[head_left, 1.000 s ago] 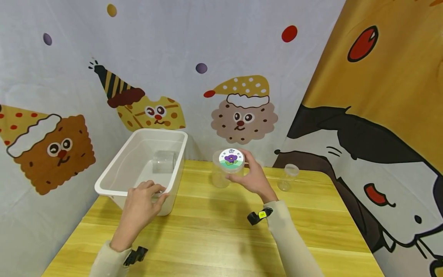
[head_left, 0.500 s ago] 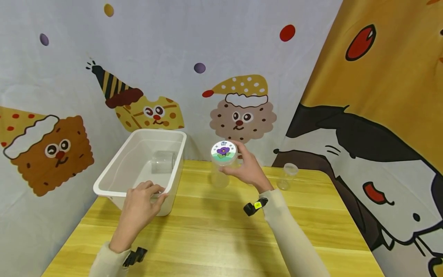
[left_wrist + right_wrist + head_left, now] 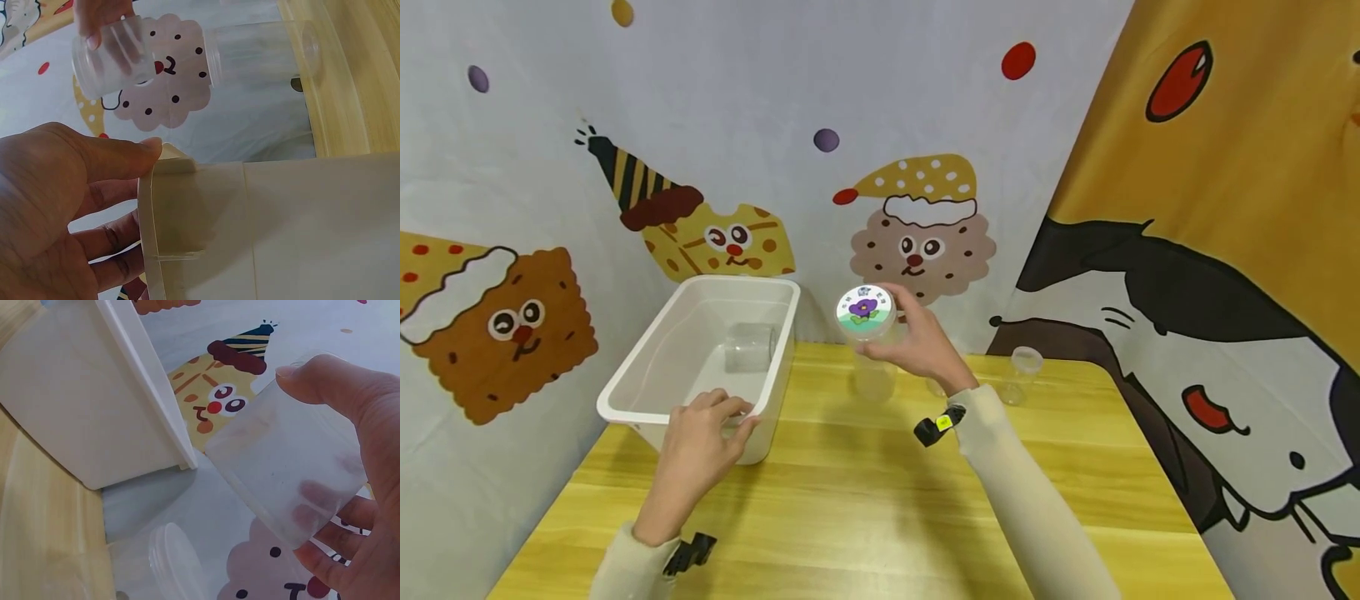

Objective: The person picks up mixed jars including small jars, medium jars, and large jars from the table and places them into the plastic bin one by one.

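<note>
My right hand (image 3: 921,337) grips a clear plastic jar (image 3: 281,456) around its sides, raised above the table. The lid on top carries a purple flower label (image 3: 865,310). In the head view this jar overlaps another clear jar (image 3: 874,382) that stands upright on the table behind it. On the left, my left hand (image 3: 700,442) holds the near right rim of a white plastic bin (image 3: 206,215), thumb on one side and fingers on the other. Inside the bin, one clear jar (image 3: 750,348) lies on its side.
A smaller clear jar (image 3: 1021,377) with a pale lid stands at the back right of the wooden table (image 3: 850,517). Part of another clear jar (image 3: 935,387) shows behind my right wrist. A cartoon-printed cloth (image 3: 737,100) hangs right behind the table.
My right hand has carried the flower-labelled jar left and a little up, toward the bin. The left hand stays on the bin's rim. The view has shifted slightly.
</note>
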Motion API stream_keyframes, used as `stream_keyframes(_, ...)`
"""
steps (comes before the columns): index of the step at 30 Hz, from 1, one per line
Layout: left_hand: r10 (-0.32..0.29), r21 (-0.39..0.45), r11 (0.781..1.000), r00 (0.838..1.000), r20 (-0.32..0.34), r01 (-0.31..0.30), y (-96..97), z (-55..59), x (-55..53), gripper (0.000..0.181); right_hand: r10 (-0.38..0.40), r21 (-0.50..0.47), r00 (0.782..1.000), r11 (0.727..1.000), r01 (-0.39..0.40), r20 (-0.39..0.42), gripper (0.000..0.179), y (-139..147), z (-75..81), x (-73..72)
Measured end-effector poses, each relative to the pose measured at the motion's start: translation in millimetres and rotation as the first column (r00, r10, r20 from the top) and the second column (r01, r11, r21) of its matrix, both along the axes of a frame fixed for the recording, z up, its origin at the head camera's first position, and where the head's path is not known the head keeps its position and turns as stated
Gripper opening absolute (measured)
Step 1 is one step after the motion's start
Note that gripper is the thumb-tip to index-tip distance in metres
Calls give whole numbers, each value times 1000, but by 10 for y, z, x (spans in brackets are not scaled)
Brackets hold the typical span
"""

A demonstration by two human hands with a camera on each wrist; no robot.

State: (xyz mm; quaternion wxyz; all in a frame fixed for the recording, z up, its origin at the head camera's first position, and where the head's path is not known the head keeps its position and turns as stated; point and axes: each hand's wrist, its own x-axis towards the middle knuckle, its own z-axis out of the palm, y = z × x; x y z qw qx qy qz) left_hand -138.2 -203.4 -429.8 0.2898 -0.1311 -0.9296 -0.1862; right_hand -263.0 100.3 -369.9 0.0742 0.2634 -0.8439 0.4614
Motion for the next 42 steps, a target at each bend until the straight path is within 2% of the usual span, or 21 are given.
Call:
stream_keyframes(9, 6, 6, 1000, 1000, 0, -6, 10, 14, -2, 17, 10, 44, 1000, 999, -10, -2, 89, -103, 144, -42)
stream_keyframes(17, 1, 5, 1000, 1000, -15, -1, 17, 20, -2, 16, 52, 81, 998, 995, -49, -43, 92, -216, 254, -81)
stream_keyframes(24, -6, 1, 1000, 1000, -28, 6, 23, 26, -2, 16, 23, 128, 999, 992, -18, -38, 90, -350, 336, -114)
stream_keyframes(34, 3, 2, 1000, 1000, -27, -3, 17, 38, 2, 16, 81, 195, 994, 979, -64, -79, 88, -557, 463, -237)
stream_keyframes(42, 2, 3, 1000, 1000, -10, -2, 13, 36, 22, 17, 107, 236, 992, 968, -88, -69, 87, -758, 520, -337)
